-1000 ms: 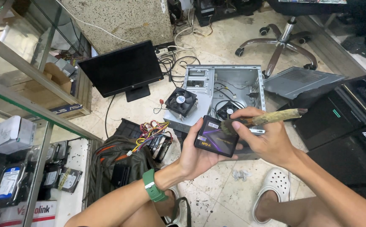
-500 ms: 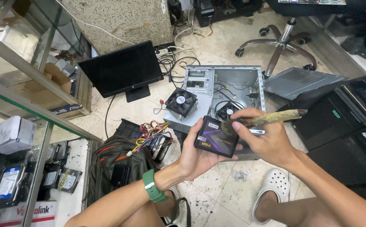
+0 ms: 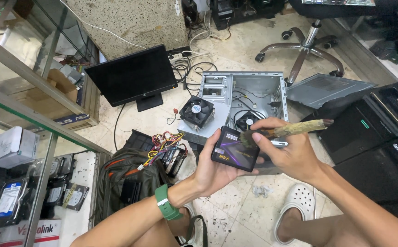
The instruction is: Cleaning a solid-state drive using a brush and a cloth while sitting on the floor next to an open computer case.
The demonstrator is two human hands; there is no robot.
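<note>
My left hand (image 3: 215, 171) holds a small flat black drive (image 3: 235, 148) with a purple pattern, cupped from below. My right hand (image 3: 290, 153) grips a worn paintbrush (image 3: 295, 129), its bristles resting on the drive's upper right corner. Both hands hover over the floor in front of an open grey computer case (image 3: 247, 93) lying on its side. A green watch band (image 3: 167, 203) circles my left wrist.
A black cooler fan (image 3: 196, 111) sits by the case; a power supply with coloured wires (image 3: 169, 144) lies on a dark bag (image 3: 128, 176). A black monitor (image 3: 132, 77) stands at left, black tower cases (image 3: 382, 137) at right, an office chair base (image 3: 302, 48) behind, glass shelves (image 3: 20, 114) far left.
</note>
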